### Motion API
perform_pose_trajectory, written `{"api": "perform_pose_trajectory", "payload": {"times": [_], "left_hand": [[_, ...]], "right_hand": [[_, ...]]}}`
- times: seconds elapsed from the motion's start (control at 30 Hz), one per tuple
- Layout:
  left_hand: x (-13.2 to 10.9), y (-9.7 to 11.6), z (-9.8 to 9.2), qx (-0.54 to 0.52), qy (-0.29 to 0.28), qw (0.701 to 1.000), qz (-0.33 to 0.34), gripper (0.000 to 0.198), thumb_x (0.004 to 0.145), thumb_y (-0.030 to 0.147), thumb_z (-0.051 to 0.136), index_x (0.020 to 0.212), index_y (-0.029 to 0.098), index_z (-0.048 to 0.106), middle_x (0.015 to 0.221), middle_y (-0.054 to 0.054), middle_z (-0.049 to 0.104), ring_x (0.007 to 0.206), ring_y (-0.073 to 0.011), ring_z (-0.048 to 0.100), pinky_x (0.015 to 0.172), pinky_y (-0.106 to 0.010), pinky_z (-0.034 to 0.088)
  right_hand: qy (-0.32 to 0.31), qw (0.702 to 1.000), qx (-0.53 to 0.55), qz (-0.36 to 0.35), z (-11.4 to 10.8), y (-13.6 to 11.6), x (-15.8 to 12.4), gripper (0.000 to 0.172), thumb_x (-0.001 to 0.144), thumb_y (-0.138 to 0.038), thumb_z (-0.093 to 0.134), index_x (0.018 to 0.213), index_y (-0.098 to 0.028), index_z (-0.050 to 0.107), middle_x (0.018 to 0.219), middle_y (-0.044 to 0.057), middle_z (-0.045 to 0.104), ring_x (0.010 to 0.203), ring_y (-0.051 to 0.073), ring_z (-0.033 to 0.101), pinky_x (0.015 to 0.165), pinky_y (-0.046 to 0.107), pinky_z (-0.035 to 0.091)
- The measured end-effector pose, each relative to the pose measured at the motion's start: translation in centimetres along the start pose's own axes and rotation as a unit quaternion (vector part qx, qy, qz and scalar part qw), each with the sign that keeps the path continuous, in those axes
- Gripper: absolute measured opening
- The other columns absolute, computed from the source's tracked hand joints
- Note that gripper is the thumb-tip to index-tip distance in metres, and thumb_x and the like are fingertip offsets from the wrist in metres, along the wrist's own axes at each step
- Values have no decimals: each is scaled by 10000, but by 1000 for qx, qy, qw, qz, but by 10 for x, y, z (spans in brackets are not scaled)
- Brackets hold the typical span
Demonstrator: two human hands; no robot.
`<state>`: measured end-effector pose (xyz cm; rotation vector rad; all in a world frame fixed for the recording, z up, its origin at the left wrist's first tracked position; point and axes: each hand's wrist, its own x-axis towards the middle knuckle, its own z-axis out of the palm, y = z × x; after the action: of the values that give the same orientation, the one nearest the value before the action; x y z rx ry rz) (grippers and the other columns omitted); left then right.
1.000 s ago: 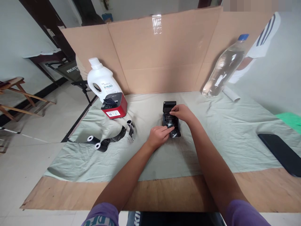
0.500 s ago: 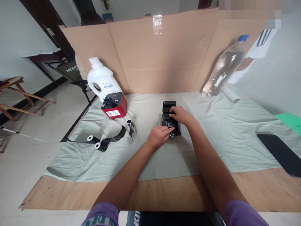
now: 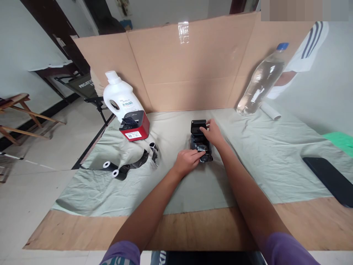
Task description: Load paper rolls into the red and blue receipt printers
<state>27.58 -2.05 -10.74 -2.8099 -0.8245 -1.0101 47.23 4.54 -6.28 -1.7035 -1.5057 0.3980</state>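
Observation:
A small black device (image 3: 193, 141), which looks like a portable printer, lies in the middle of the cloth with its lid (image 3: 196, 125) raised at the far end. Shiny black film (image 3: 206, 157) covers its near part. My left hand (image 3: 187, 161) is at the device's near left side, one finger stretched across the film and the others curled. At the lid's right edge, my right hand (image 3: 213, 133) has its thumb in front and its fingers behind, pinching it. What lies under the left fingers is hidden.
Left on the cloth are a red-and-black printer (image 3: 136, 127), a white detergent bottle (image 3: 121, 95), black rolls (image 3: 120, 174) and a film strip (image 3: 139, 160). Rightward are a water bottle (image 3: 261, 82), white tube (image 3: 271, 111) and black phone (image 3: 328, 176). Cardboard (image 3: 190, 77) stands behind; another person's sleeve (image 3: 310, 48) shows.
My right hand has moved up and slightly right, from the device's body to the lid's edge. More of the device's inside shows. My left hand stays nearly in place.

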Motion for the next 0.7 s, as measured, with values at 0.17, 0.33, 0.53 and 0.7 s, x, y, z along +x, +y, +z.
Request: {"api": "perform_pose_trajectory", "payload": {"times": [0.17, 0.33, 0.53, 0.7], "left_hand": [[-1, 0, -1, -12, 15, 999, 28, 285, 915, 184, 531, 1104, 224, 741, 732, -11, 677, 653, -132, 636, 627, -257, 508], [-1, 1, -3, -13, 45, 998, 51, 309, 885, 132, 521, 1079, 209, 748, 710, -7, 683, 620, -121, 622, 592, -246, 483], [-2, 1, -3, -12, 25, 999, 45, 341, 869, 115, 509, 1092, 213, 747, 718, -9, 693, 626, -118, 630, 586, -241, 476], [-2, -1, 0, -22, -1, 999, 37, 345, 883, 143, 505, 1125, 223, 738, 739, -16, 700, 663, -125, 647, 630, -243, 502]], "right_hand": [[-88, 994, 45, -47, -22, 0, 4, 303, 785, -179, 597, 1081, -196, 530, 1074, 60, 608, 911, 188, 605, 859, 340, 488], [-224, 969, -60, -81, -50, -20, -6, 318, 742, -128, 647, 1049, -206, 616, 1140, 75, 533, 1025, 207, 590, 922, 337, 479], [-242, 966, -92, 24, -48, -32, -10, 439, 809, -329, 707, 1226, -237, 607, 1267, 112, 549, 1080, 226, 594, 921, 341, 484], [-267, 956, -52, 114, -34, -18, -2, 464, 766, -311, 745, 1209, -232, 632, 1222, 109, 653, 956, 217, 645, 843, 332, 509]]}}
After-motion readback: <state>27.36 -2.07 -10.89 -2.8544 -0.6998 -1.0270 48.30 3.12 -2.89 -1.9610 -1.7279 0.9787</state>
